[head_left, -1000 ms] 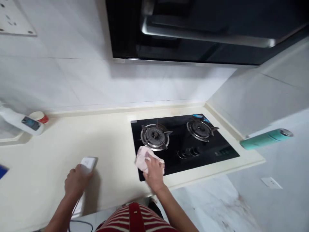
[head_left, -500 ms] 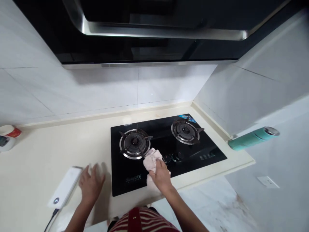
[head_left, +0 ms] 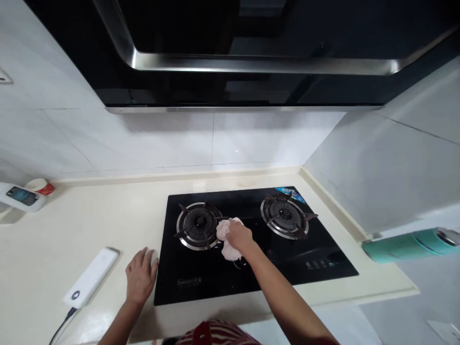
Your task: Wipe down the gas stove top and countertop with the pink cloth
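A crumpled pale pink cloth is bunched under my right hand, whose fingers close over it. Cloth and hand rest on the black glass gas stove, just right of the left burner. The control knobs are partly covered by the cloth and my forearm. My left hand lies flat on the cream countertop, fingers stretched out, beside the stove's left edge. It holds nothing. The right burner stands uncovered farther right.
A white device with a cable lies left of my left hand. A teal bottle stands at the right end of the counter. A red-and-white cup and a white gadget with a screen are far left. The black range hood overhangs the stove.
My right hand has pushed the cloth away from the stove's front edge, toward the area between the burners. My left hand has settled flat on the counter. The view has shifted slightly.
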Motion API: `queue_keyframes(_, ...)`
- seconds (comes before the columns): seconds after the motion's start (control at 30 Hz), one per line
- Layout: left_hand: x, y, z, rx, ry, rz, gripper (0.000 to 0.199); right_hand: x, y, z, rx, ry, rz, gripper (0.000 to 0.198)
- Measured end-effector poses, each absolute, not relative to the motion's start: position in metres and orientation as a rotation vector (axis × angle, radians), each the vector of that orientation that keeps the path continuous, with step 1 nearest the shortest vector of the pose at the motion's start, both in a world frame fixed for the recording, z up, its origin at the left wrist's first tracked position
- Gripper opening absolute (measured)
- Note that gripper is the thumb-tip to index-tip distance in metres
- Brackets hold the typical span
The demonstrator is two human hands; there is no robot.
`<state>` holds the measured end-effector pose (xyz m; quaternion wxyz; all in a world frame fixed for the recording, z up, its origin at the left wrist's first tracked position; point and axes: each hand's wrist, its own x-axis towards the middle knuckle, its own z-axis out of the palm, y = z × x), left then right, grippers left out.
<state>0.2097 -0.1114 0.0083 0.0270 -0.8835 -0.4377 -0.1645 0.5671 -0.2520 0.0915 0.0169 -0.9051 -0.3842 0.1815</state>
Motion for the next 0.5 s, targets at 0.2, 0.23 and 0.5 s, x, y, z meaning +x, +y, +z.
queue_keyframes(0.2, 0.209, -0.112, 0.006, -2.736, -1.365, -0.533, 0.042, 0.650, -0.253, 0.086, -2.983, -0.955, 0.280, 0.041)
queue_keyframes(0.23, 0.209, -0.112, 0.006, -2.736, -1.371, -0.536, 0.042, 0.661, -0.250, 0.084, -2.995, -0.929, 0.251, 0.044)
queue_keyframes(0.5, 0.208, -0.113, 0.005, -2.737, -1.374, -0.552, 0.041, 0.698, -0.170, 0.072, -2.990, -0.910, 0.339, 0.063)
